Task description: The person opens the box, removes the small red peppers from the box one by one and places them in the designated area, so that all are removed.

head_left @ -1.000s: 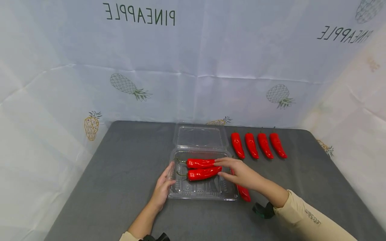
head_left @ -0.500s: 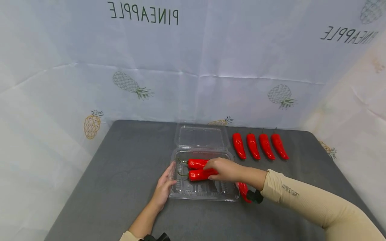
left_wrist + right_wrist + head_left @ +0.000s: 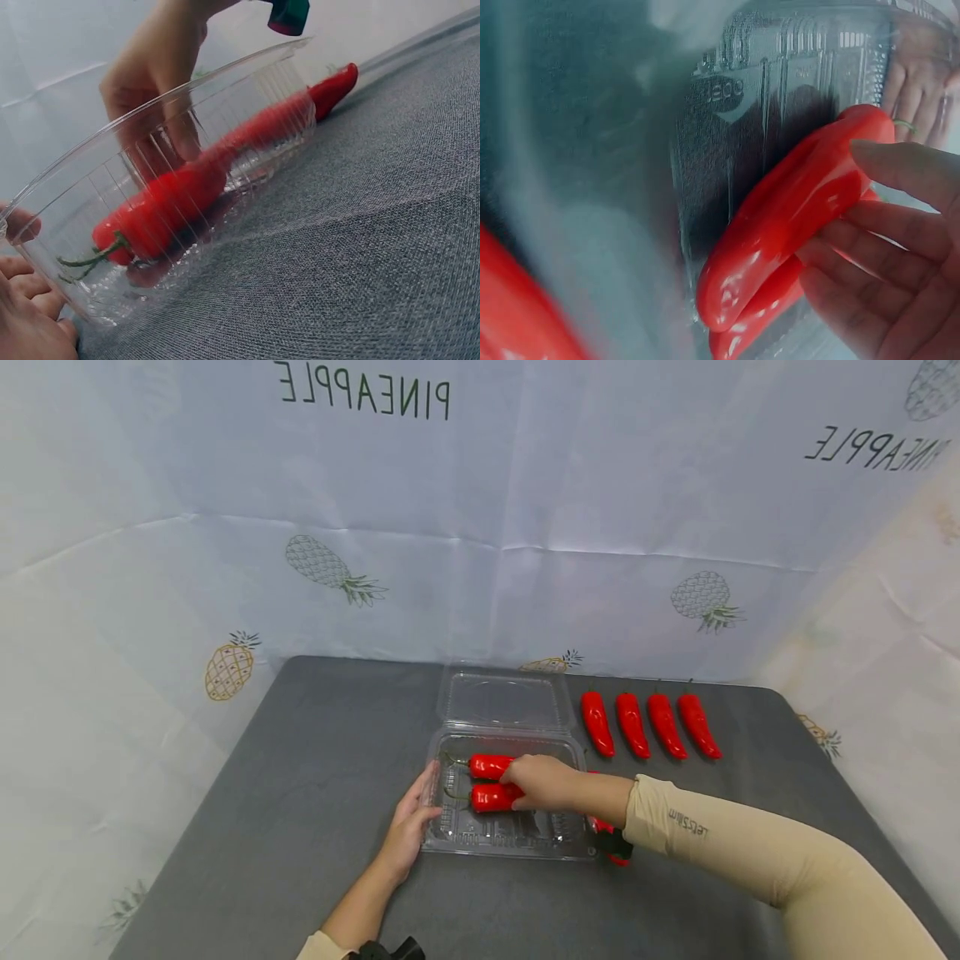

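Observation:
Two red peppers lie side by side in an open clear plastic container (image 3: 517, 852), stems to the left. My right hand (image 3: 542, 781) reaches in from the right and grips the nearer red pepper (image 3: 491, 798) between thumb and fingers. In the right wrist view, the thumb lies on one side of that pepper (image 3: 787, 202) and the fingers on the other. The farther red pepper (image 3: 487, 767) is partly hidden by my hand. At the container's left wall, my left hand (image 3: 405, 831) holds the rim, thumb over the edge and fingers outside.
The container's clear lid (image 3: 504, 700) is folded back behind it. Several red peppers stand in a row (image 3: 631, 725) at the back right of the grey table (image 3: 330, 760). Another red pepper (image 3: 600, 825) lies right beside the container, partly hidden by my right wrist.
My right hand has moved left along the peppers, from their tips towards the middle, and its fingers have closed on the nearer one. The left hand stays on the container.

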Motion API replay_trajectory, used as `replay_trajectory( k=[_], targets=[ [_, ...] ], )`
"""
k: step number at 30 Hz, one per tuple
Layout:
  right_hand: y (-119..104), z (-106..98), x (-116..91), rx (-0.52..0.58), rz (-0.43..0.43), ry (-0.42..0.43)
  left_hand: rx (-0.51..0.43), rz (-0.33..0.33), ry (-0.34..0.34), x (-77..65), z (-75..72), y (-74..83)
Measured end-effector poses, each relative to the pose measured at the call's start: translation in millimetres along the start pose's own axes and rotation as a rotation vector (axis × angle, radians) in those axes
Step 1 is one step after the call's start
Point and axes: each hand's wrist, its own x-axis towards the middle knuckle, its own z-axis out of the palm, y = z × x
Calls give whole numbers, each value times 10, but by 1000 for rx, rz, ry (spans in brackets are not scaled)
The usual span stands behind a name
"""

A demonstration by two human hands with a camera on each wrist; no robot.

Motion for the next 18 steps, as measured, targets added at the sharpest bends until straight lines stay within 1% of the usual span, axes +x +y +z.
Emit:
replay_trajectory(
  k=[4, 6, 12, 15, 18],
  targets=[
    [-40, 29, 54, 9, 44, -35, 1, -1, 3, 6, 5, 9],
    [-50, 44, 71, 30, 55, -55, 1, -3, 4, 5, 10, 8],
    [-67, 59, 67, 105, 57, -108, -6, -6, -5, 2, 19, 7],
    [-70, 73, 68, 111, 59, -115, -6, -9, -2, 1, 18, 11],
    [-72, 93, 70, 93, 50, -115, -5, -16, 2, -1, 20, 9]
  ],
)
